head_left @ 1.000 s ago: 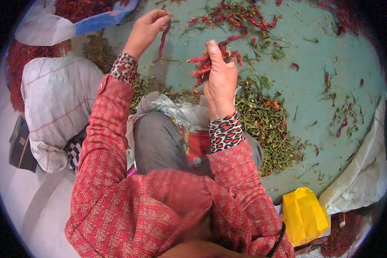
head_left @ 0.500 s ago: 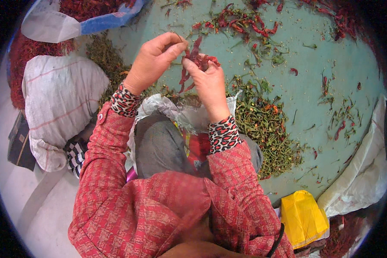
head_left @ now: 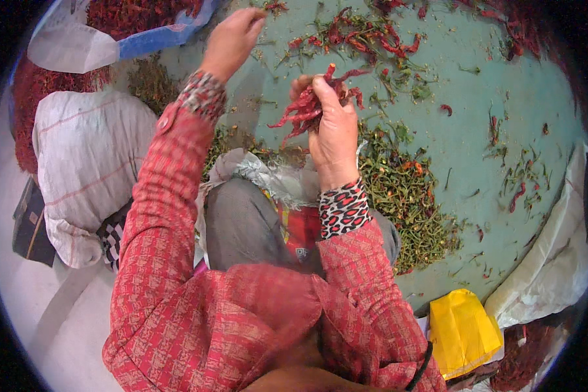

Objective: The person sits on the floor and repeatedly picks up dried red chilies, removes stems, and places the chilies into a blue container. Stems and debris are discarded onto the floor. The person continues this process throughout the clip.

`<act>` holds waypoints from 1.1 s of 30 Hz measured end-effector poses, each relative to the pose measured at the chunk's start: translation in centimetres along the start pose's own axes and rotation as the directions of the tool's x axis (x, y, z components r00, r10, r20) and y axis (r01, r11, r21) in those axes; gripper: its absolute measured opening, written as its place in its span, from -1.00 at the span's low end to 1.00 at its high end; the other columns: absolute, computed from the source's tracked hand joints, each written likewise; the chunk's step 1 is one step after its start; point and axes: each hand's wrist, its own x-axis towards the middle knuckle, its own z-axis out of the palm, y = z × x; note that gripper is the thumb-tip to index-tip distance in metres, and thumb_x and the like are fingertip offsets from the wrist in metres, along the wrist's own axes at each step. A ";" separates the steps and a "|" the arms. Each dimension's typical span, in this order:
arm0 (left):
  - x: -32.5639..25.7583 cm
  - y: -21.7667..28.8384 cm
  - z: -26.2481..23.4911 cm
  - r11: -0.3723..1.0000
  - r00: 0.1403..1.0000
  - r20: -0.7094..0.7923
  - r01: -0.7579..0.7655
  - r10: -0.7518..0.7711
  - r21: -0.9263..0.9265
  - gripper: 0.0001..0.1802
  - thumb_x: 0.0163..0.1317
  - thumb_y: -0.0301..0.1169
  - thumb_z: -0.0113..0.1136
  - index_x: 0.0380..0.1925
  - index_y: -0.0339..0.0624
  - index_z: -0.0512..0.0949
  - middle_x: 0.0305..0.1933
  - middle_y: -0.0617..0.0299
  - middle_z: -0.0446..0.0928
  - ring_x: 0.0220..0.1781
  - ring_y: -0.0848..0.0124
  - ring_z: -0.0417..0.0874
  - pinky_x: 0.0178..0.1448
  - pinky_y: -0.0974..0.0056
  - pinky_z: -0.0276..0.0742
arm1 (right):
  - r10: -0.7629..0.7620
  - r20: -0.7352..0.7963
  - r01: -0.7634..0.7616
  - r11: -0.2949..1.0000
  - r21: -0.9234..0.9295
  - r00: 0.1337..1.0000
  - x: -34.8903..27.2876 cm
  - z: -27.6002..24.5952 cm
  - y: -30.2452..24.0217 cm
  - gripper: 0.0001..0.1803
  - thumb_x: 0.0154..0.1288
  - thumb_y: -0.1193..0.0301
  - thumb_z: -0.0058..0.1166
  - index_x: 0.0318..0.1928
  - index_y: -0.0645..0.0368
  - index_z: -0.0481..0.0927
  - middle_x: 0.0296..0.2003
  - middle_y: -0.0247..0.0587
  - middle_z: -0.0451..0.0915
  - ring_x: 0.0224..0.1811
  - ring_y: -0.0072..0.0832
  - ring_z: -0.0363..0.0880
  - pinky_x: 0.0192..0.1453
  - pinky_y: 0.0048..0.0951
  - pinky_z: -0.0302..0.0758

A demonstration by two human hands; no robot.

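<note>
A small bunch of dried red chili peppers (head_left: 305, 110) is gripped in my right hand (head_left: 335, 127), the thumb pressed over it and pepper tips poking out on both sides. My left hand (head_left: 232, 42) is farther off to the upper left, over the green surface, apart from the bunch. Its fingers are curled together, and whatever may be between them cannot be made out. Beyond my right hand lies a loose scatter of red peppers and green stems (head_left: 366, 42). A heap of green stems (head_left: 405, 202) spreads beside my right forearm.
A white cloth sack (head_left: 88, 147) bulges at the left, next to red peppers in a blue-edged bag (head_left: 157, 40). At the lower right are a yellow bag (head_left: 464, 333) and a white plastic sheet (head_left: 542, 268). A pale sack (head_left: 274, 179) lies over my lap.
My left hand has left the peppers and moved up and to the left. My right hand has turned, and the bunch it holds now sits more upright.
</note>
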 end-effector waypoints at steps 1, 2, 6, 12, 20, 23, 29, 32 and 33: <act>1.3 -0.1 1.2 0.996 0.998 -0.049 -0.026 0.030 0.081 -0.75 0.20 -0.28 0.06 -0.18 -0.17 0.50 -0.23 0.08 0.52 -0.19 0.18 0.56 -0.13 0.22 0.46 | 0.007 -0.005 -0.006 1.000 0.023 1.000 -0.1 0.1 -0.1 -0.80 0.25 0.39 0.02 -0.15 0.19 0.46 -0.35 -0.23 0.56 -0.29 -0.44 0.56 -0.20 -0.45 0.52; 1.9 -0.4 1.9 0.985 0.994 -0.095 -0.046 0.062 0.164 -0.74 0.20 -0.27 0.07 -0.19 -0.16 0.50 -0.24 0.09 0.53 -0.20 0.17 0.57 -0.13 0.21 0.46 | 0.014 -0.010 -0.013 0.999 0.046 1.000 -0.3 0.4 -0.2 -0.80 0.24 0.40 0.02 -0.15 0.19 0.46 -0.37 -0.23 0.56 -0.28 -0.43 0.57 -0.19 -0.45 0.52; 2.4 1.2 0.9 0.993 0.995 0.059 0.076 -0.081 0.086 -0.83 0.15 -0.39 0.06 -0.34 -0.27 0.47 -0.29 0.01 0.44 -0.26 0.04 0.49 -0.21 0.10 0.41 | 0.030 -0.078 -0.031 0.999 -0.013 0.997 -0.4 0.4 -0.7 -0.83 0.22 0.38 0.09 -0.23 0.18 0.47 -0.47 -0.27 0.53 -0.40 -0.46 0.55 -0.33 -0.46 0.51; 2.2 -1.0 2.4 0.986 1.000 -0.006 0.011 -0.010 0.168 -0.75 0.18 -0.25 0.07 -0.20 -0.13 0.49 -0.28 0.11 0.54 -0.23 0.15 0.57 -0.16 0.19 0.47 | -0.045 -0.148 0.044 0.999 -0.010 0.988 -0.1 0.2 -0.1 -0.81 0.20 0.32 0.13 -0.36 0.19 0.49 -0.55 -0.30 0.50 -0.53 -0.52 0.50 -0.46 -0.50 0.47; -2.0 6.5 -0.5 0.835 0.963 0.187 0.263 -0.195 -0.483 -0.80 0.16 -0.35 0.09 -0.31 -0.25 0.45 -0.40 0.01 0.53 -0.46 0.16 0.58 -0.37 0.27 0.48 | -0.093 -0.195 0.083 0.995 -0.062 0.976 -0.2 0.4 -0.7 -0.83 0.18 0.36 0.15 -0.34 0.20 0.52 -0.56 -0.37 0.50 -0.56 -0.59 0.48 -0.49 -0.55 0.45; -4.7 11.7 -2.6 0.882 0.983 0.159 0.155 -0.092 -0.446 -0.84 0.13 -0.40 0.12 -0.34 -0.25 0.43 -0.44 0.04 0.53 -0.44 0.17 0.58 -0.36 0.26 0.48 | -0.123 -0.170 0.101 0.986 -0.136 0.978 -0.5 0.6 -0.8 -0.81 0.16 0.36 0.18 -0.37 0.24 0.55 -0.51 -0.43 0.51 -0.50 -0.68 0.45 -0.47 -0.60 0.41; -5.4 12.7 -3.3 0.816 0.963 0.243 0.230 -0.113 -0.530 -0.85 0.14 -0.44 0.10 -0.34 -0.27 0.41 -0.46 0.11 0.52 -0.47 0.32 0.57 -0.38 0.31 0.48 | -0.125 -0.160 0.097 0.980 -0.172 0.979 -0.7 0.9 -1.1 -0.84 0.16 0.35 0.15 -0.34 0.17 0.53 -0.50 -0.44 0.51 -0.53 -0.69 0.44 -0.51 -0.60 0.41; -4.7 11.3 -3.2 0.359 0.851 0.498 0.522 -0.165 -0.773 -0.84 0.16 -0.43 0.10 -0.33 -0.29 0.40 -0.44 0.21 0.51 -0.46 0.48 0.54 -0.37 0.37 0.47 | -0.179 -0.199 0.168 0.983 -0.073 0.963 -0.1 0.1 -0.9 -0.84 0.17 0.35 0.13 -0.34 0.17 0.52 -0.52 -0.40 0.52 -0.54 -0.65 0.47 -0.51 -0.57 0.44; -4.6 10.9 -2.9 0.392 0.852 0.489 0.522 -0.189 -0.758 -0.83 0.16 -0.42 0.10 -0.32 -0.29 0.40 -0.43 0.23 0.50 -0.45 0.51 0.53 -0.36 0.39 0.47 | -0.191 -0.223 0.189 0.981 -0.031 0.956 -0.1 0.2 -1.1 -0.85 0.17 0.36 0.12 -0.33 0.18 0.52 -0.51 -0.39 0.52 -0.54 -0.63 0.48 -0.50 -0.56 0.45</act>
